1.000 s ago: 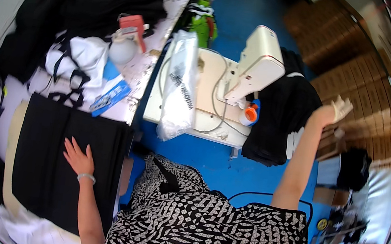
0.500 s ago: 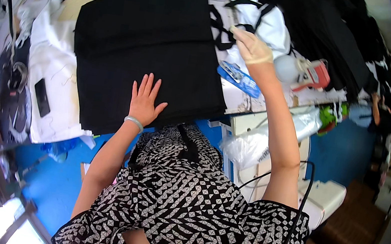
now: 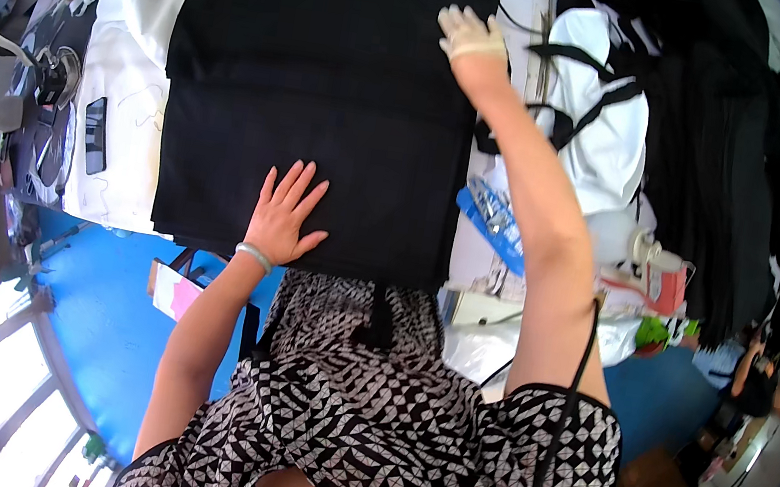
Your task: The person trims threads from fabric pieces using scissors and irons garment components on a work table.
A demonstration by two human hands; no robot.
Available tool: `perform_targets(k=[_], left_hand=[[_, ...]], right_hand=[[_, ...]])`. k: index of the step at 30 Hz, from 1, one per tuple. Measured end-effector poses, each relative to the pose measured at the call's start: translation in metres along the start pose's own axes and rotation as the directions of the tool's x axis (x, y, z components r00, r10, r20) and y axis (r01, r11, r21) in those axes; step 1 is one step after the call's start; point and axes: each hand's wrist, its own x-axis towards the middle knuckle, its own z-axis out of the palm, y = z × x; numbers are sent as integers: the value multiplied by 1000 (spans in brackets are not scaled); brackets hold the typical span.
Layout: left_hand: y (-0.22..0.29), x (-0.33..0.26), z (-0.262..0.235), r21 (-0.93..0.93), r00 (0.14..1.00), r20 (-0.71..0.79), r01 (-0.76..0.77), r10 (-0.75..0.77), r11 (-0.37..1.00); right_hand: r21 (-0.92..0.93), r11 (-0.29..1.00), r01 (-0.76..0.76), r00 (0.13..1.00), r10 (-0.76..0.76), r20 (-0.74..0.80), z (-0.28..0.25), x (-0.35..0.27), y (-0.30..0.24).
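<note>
Resting flat, grasping nothing: your left hand (image 3: 284, 226) on black cloth (image 3: 326, 98), six o'clock side | your gloved right hand (image 3: 472, 44), unclenched, two o'clock side | cloth lies at your twelve | uneven pressure could skew it

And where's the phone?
In the head view, the phone is on the left, lying on the white cloth, beside the black cloth where the left hand rests.
</note>
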Motion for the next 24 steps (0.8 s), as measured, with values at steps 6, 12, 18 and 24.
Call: perform_targets(k=[6,12,18,24], left_hand=[[-1,-24,2,-25,998,-11,65,-65,998],[49,-59,4,-224,989,-33,132,-143,966],[61,-29,-41,-422,946,-281,29,-161,906],[-36,-108,24,-496,533,-356,588,-767,639]], right_hand=[[661,517,545,744,-661,-97,-139,-77,-109],[413,872,264,957,-182,-228,-106,8,-24],[470,852,231,973,-212,-94,-53,-10,-13],[673,594,442,819,-573,-33,-138,-16,-67]])
